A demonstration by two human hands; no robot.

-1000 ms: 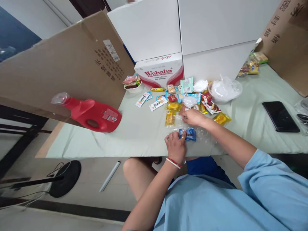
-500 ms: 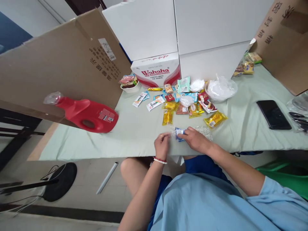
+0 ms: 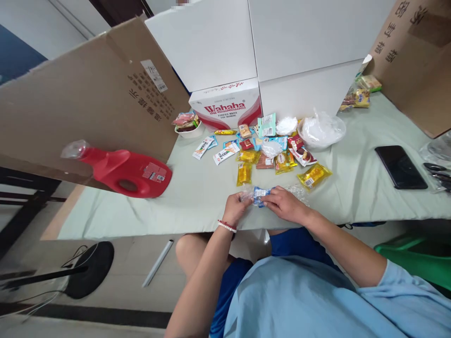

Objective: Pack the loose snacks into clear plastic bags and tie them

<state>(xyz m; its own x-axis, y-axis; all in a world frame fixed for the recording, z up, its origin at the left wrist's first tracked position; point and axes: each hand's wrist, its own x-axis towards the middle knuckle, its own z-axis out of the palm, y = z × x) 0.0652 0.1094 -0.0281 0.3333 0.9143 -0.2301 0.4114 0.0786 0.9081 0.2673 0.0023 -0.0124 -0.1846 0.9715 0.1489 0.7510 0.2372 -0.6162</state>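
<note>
Close to the table's front edge lies a small blue snack packet [image 3: 260, 194] on a clear plastic bag [image 3: 298, 191]. My right hand [image 3: 285, 204] is closed on the packet's right part, thumb and fingers pressed over it. On the packet's left, my left hand [image 3: 237, 207] pinches the edge of the clear plastic. Just beyond the hands are yellow snack packets [image 3: 244, 173], a brown packet [image 3: 265, 162] and another yellow packet [image 3: 314, 177] to the right. A crumpled white plastic bundle [image 3: 271, 149] rests among them.
A red detergent jug [image 3: 130, 173] lies at left. Behind stand a Wahaha carton [image 3: 229, 105] and white panels. A bowl with a plastic bag [image 3: 322, 129], a snack tub [image 3: 190, 131], and a black phone [image 3: 400, 166] are on the green cloth [image 3: 359, 188].
My right hand has come back from the snack pile to the blue packet. My left hand has left the packet, moved left and now pinches the clear plastic.
</note>
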